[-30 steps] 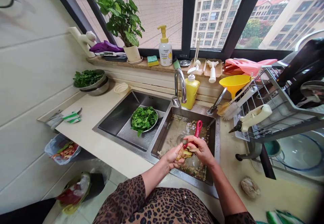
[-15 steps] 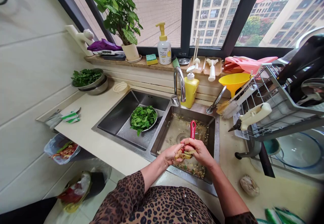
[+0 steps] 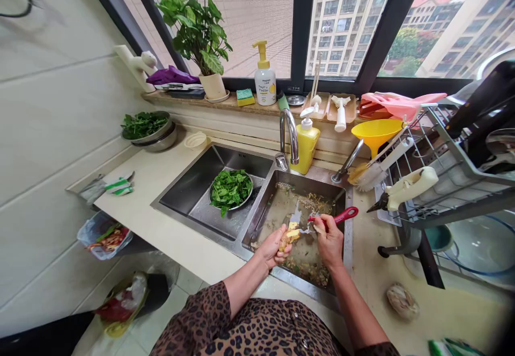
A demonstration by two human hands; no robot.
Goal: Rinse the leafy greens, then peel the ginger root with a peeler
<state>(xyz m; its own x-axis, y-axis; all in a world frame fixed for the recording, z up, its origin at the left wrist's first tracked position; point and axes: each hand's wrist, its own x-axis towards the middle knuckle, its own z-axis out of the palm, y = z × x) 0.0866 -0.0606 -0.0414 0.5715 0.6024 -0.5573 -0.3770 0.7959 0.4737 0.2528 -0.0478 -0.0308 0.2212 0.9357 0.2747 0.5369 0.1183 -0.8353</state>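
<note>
Over the right sink basin [image 3: 265, 206], my left hand [image 3: 273, 250] is wrapped round a knobby, partly peeled piece of ginger [image 3: 291, 234], pale yellow where the skin is off. My right hand [image 3: 330, 244] grips a red-handled peeler [image 3: 346, 215] a short way to the right of the ginger, its handle pointing right. The peeler's blade end lies near my fingertips, apart from the ginger. Below both hands, shallow cloudy water with brown scraps covers the basin floor.
A bowl of green leaves [image 3: 230, 191] sits in the left basin [image 3: 181, 198]. Behind stand the faucet [image 3: 290, 136] and a yellow soap bottle [image 3: 306, 147]. A wire dish rack [image 3: 450, 184] crowds the right side. A waste bin [image 3: 94, 230] hangs at the left counter edge.
The peeler has come away from the ginger to the right, and its handle has swung from pointing up to pointing right. My left hand still holds the ginger, now with more pale flesh showing.
</note>
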